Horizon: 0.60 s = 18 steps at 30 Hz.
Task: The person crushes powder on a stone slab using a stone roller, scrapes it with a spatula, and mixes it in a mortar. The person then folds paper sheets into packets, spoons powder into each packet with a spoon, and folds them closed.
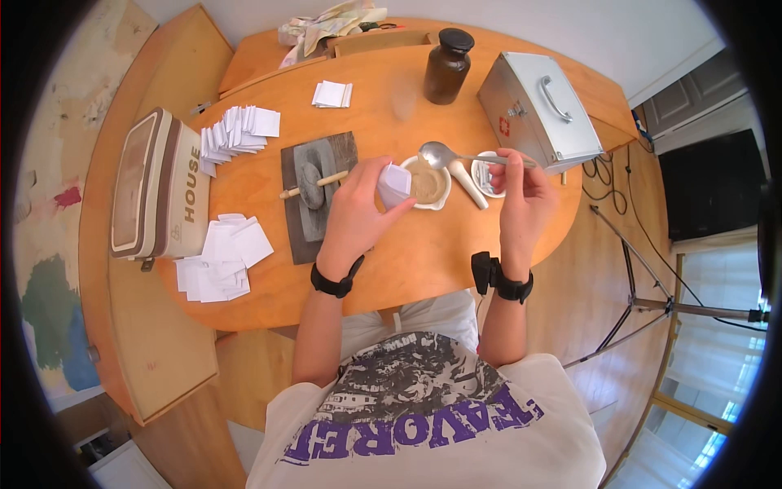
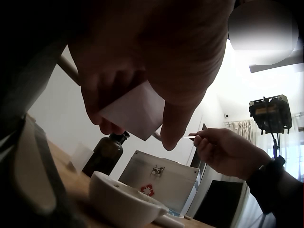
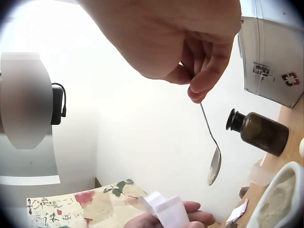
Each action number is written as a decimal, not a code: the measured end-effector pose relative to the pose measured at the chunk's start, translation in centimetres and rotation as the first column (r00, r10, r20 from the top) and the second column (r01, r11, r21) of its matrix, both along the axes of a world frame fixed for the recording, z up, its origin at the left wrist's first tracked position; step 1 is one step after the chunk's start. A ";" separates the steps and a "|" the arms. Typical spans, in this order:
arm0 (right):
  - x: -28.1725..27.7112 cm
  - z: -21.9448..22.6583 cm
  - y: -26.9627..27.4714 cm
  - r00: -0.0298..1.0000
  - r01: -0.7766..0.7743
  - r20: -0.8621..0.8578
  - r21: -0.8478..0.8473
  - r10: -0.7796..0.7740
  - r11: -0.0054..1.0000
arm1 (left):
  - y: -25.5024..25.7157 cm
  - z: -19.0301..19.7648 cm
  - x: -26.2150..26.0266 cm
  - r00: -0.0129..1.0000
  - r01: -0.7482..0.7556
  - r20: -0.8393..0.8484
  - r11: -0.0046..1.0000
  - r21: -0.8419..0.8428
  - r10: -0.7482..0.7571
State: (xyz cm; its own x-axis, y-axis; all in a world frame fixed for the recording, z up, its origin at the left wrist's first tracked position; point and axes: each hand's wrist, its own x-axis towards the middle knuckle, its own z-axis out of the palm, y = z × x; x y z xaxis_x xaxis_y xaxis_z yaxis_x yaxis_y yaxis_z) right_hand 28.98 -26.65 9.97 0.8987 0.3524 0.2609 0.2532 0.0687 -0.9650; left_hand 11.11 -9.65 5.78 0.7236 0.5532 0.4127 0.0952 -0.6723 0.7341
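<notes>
Your left hand (image 1: 352, 213) pinches a folded paper (image 1: 394, 184) at nine o'clock of the bowl (image 1: 427, 182) of powder. Your right hand (image 1: 521, 194) pinches the spoon (image 1: 456, 155) above it. Some packets (image 1: 240, 130) are folded; flat papers (image 1: 224, 257) still wait on the surface (image 1: 407, 261).

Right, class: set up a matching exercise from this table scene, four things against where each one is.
Things:
1. spoon
2. folded paper
3. brown bottle
4. metal case

Places:
A. far side of the table, behind the white bowl
B. pinched in the left hand
C. on the table's right end, closed
D. held by the right hand above the bowl

Pairs: 1-D, 2-B, 3-A, 4-C
</notes>
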 end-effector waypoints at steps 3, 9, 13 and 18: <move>-1.2 2.3 0.1 1.000 -0.014 -0.012 0.066 0.015 0.998 | -0.5 -0.1 0.5 0.998 -0.056 -0.013 0.998 0.038 0.056; -4.5 3.0 0.8 0.990 -0.055 0.130 0.067 0.046 0.996 | -0.8 -0.3 0.4 0.991 -0.132 0.014 0.991 0.026 0.131; -6.0 2.5 0.6 0.948 -0.043 0.314 -0.032 0.051 0.999 | -0.7 -0.8 0.3 0.988 -0.149 0.050 0.989 0.009 0.149; -5.7 2.3 0.3 0.690 -0.091 0.700 -0.169 0.184 0.982 | -0.6 -0.9 0.3 0.985 -0.154 0.080 0.988 0.019 0.152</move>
State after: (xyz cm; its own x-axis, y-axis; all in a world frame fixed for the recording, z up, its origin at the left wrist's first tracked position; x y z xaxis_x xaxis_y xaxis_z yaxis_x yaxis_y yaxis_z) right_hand 23.23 -26.30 12.29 0.4005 0.5251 0.7509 0.8615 0.0633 -0.5037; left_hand 11.37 -10.22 4.88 0.5965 0.6432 0.4801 0.1410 -0.6728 0.7263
